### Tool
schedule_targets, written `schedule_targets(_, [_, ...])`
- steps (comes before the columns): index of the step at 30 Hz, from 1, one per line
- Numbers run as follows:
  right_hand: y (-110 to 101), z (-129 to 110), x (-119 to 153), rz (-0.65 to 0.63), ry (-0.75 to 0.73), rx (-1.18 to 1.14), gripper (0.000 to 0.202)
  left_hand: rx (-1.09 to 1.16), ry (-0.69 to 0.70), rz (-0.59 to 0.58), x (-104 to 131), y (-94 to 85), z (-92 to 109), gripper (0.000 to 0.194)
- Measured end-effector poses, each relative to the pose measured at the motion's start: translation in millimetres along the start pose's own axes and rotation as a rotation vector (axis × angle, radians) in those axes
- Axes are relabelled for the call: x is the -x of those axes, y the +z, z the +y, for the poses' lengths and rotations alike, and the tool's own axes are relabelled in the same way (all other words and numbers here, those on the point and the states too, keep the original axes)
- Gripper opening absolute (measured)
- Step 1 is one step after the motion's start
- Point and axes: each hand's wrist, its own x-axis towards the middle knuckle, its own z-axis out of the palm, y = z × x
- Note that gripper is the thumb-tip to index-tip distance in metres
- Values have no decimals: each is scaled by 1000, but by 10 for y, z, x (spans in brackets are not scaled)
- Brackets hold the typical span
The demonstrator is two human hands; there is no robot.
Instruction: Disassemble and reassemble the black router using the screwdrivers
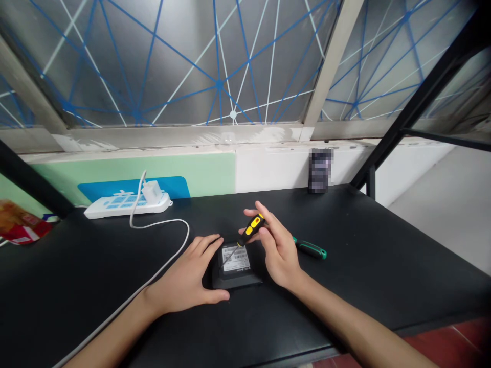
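A small black device [237, 280] with a white printed label [236, 259] lies on the black table [215, 332]. Around its left side is my left hand [187, 278], thumb at the near edge and fingers at the far left corner. Black and yellow is the handle of the screwdriver [252, 228], which my right hand [279, 250] grips with its fingers above the device. The screwdriver is tilted, and its thin shaft runs down to the left over the label toward the device's left side. Whether the tip sits in anything is too small to tell.
A green-handled tool [312, 249] lies right of my right hand, partly hidden. At the back left is a white power strip [126, 204] with a plugged-in charger and a white cable [153, 276]. A phone-like object [319, 171] leans at the back; a red packet [23, 225] is far left.
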Motion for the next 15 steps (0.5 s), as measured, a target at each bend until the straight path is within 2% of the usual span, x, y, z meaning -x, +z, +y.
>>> schedule_targets(5, [19, 29, -10, 39, 5, 11, 48, -3, -10, -10, -8, -7, 12, 97])
schedule_targets(9, [24, 38, -11, 85, 11, 24, 35, -7, -10, -14, -14, -5, 11, 97])
schedule_targets(12, [10, 10, -10, 56, -3, 54, 28, -9, -12, -16, -14, -2, 11, 97])
schedule_targets(15, [-3, -35, -9, 11, 1, 32, 35, -6, -12, -17, -10, -4, 15, 97])
